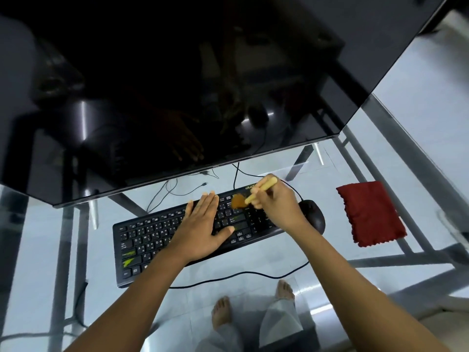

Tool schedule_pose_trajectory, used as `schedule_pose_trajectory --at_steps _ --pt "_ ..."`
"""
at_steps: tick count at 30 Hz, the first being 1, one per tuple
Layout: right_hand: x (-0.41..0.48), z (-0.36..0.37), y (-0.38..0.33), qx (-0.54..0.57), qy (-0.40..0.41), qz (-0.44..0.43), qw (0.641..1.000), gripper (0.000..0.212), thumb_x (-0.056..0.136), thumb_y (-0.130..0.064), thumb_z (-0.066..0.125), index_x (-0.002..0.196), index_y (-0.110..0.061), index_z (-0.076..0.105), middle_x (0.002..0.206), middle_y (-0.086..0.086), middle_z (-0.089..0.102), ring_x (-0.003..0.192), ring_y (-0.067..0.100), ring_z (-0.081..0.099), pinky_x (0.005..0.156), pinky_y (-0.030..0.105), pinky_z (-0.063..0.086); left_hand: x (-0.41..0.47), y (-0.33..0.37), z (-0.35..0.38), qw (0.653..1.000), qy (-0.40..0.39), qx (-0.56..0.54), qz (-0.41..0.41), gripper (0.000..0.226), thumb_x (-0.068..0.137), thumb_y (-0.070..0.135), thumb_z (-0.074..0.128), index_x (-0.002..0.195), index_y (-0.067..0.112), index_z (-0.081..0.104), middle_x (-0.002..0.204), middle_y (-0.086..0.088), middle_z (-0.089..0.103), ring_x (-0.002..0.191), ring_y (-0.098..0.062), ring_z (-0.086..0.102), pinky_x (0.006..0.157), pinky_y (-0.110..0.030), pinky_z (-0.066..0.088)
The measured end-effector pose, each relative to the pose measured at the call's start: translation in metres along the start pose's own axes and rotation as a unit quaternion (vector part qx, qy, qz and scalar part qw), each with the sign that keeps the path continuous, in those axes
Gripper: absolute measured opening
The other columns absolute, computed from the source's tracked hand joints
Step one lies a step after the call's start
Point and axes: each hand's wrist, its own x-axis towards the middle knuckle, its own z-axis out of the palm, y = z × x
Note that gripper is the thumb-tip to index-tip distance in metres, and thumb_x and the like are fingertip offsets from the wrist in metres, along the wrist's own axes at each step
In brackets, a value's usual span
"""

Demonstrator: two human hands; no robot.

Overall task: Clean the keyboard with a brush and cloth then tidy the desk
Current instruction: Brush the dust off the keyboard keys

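Observation:
A black keyboard (152, 240) lies slanted on the glass desk (38, 250). My left hand (203, 227) lies flat on its middle keys, fingers straight and thumb spread. My right hand (276, 204) grips a brush (261, 190) by its pale wooden handle. The brush's orange-brown bristles touch the upper keys just left of the number pad. A red cloth (368, 214) lies folded on the glass to the right, apart from both hands.
A large dark monitor (177, 85) overhangs the back of the desk. A black mouse (313, 215) sits right of the keyboard, its cable (241, 274) looping along the front. Thin cables trail behind the keyboard. Below the glass I see the metal frame and my feet.

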Motion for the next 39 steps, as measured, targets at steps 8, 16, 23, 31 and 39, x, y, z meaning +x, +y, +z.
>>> schedule_pose_trajectory --at_steps 8,16,23,31,39 --pt "-0.004 -0.005 0.004 -0.030 0.015 0.032 0.999 0.016 0.096 -0.024 0.056 0.088 -0.011 0.057 0.065 -0.007 0.067 0.060 -0.001 0.063 0.059 0.009 0.046 0.001 -0.003 0.002 1.000 0.014 -0.013 -0.002 0.073 0.099 0.054 0.029 0.155 0.017 -0.001 0.162 0.004 -0.007 0.146 -0.007 -0.015 0.119 -0.034 -0.011" --pt "-0.011 -0.024 0.014 -0.127 -0.014 0.054 0.990 0.022 0.094 -0.038 0.057 0.084 -0.019 0.052 0.065 -0.006 0.065 0.060 0.008 0.061 0.058 0.027 0.050 0.008 0.007 0.008 0.996 0.078 -0.022 -0.040 0.063 0.101 0.048 0.024 0.153 0.013 0.019 0.160 -0.002 0.019 0.149 -0.013 0.007 0.121 -0.039 -0.005" --pt "-0.037 -0.028 0.028 -0.043 -0.008 0.052 0.998 0.022 0.095 -0.031 0.057 0.085 -0.012 0.056 0.064 -0.002 0.070 0.057 0.005 0.066 0.055 0.017 0.051 0.011 0.006 0.007 0.995 0.090 -0.023 -0.038 0.062 0.101 0.047 0.027 0.152 0.011 0.023 0.157 -0.004 0.026 0.147 -0.015 0.015 0.120 -0.038 -0.003" --pt "-0.035 -0.025 0.027 0.055 -0.056 0.070 0.994 0.010 0.095 -0.016 0.058 0.093 -0.007 0.056 0.068 0.004 0.072 0.059 0.013 0.070 0.056 0.021 0.055 0.008 0.003 0.006 0.998 0.057 -0.023 -0.023 0.069 0.099 0.053 0.029 0.154 0.015 0.013 0.162 0.000 0.012 0.149 -0.011 0.002 0.119 -0.035 -0.008" --pt "-0.016 -0.020 0.016 0.024 -0.023 0.049 0.998 0.003 0.095 -0.016 0.057 0.094 -0.014 0.055 0.073 0.002 0.072 0.065 0.008 0.069 0.068 0.024 0.058 0.002 0.001 -0.001 0.999 0.020 -0.038 -0.009 0.074 0.098 0.051 0.038 0.155 0.019 0.002 0.161 0.008 -0.005 0.136 0.003 -0.020 0.114 -0.028 -0.016"
